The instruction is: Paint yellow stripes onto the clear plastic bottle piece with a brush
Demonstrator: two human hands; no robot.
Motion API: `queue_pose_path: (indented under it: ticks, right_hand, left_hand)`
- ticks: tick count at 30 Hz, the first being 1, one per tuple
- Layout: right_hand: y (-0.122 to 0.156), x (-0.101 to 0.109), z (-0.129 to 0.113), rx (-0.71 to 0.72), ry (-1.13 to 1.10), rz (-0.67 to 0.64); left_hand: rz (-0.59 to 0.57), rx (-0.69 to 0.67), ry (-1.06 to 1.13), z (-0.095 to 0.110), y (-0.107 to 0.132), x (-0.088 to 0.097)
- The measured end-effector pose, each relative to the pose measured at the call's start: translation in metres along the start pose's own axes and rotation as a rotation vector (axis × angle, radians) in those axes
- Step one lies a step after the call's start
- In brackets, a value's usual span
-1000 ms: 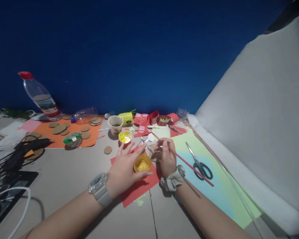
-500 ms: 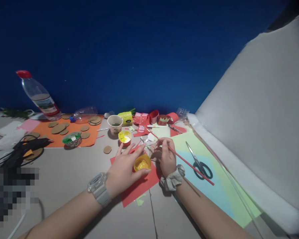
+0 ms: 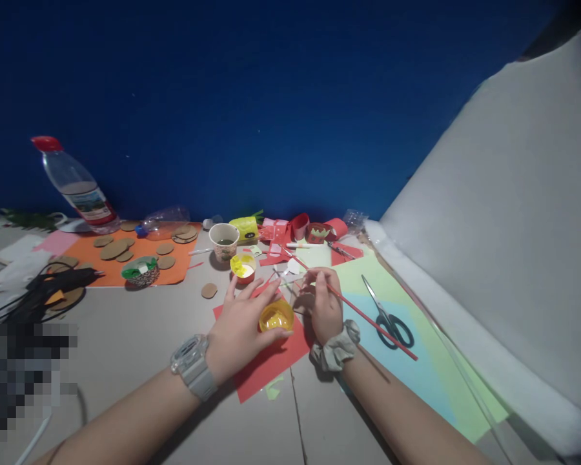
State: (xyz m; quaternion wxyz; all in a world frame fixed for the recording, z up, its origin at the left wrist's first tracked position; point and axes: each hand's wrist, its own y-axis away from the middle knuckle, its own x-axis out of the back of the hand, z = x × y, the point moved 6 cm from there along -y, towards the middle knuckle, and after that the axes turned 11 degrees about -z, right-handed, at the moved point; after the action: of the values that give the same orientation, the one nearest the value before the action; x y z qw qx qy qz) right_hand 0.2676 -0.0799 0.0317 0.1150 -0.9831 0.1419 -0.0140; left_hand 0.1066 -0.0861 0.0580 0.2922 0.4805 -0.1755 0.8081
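My right hand (image 3: 324, 300) is closed on a thin red paintbrush (image 3: 368, 318), whose tip points away from me to the upper left. My left hand (image 3: 242, 316) has its fingers spread. Its thumb and index finger lie around a small yellow-painted plastic dish (image 3: 277, 318); whether they touch it I cannot tell. Under the dish lies a sheet of red paper (image 3: 259, 371). Just beyond my left fingertips stands a small cup with yellow paint (image 3: 244, 268). Behind it is a paper cup (image 3: 223, 242) holding dark liquid.
Scissors (image 3: 387, 320) lie on blue and green paper to the right. A bottle (image 3: 90, 197) leans at the back left, near cardboard discs (image 3: 113, 250) on orange paper and a green-painted bowl (image 3: 142, 274). Red paper rolls (image 3: 299, 227) line the blue wall. A white padded sheet (image 3: 503, 194) rises at right.
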Motion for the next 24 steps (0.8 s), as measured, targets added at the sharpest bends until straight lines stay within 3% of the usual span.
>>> queue_pose_path:
  ticks: [18, 21, 24]
  right_hand:
    - [-0.0008, 0.0018, 0.0016, 0.002, 0.030, 0.008]
    - [-0.0009, 0.0019, 0.0019, 0.004, 0.019, 0.011]
    - [-0.0007, 0.0021, 0.0041, -0.006, -0.011, 0.014]
  left_hand:
    - [0.008, -0.049, 0.089, -0.0002, 0.0022, 0.0010]
    - [0.028, -0.049, 0.257, 0.0004, 0.0043, 0.0046]
    - [0.071, 0.040, 0.771, -0.0077, 0.0080, 0.0082]
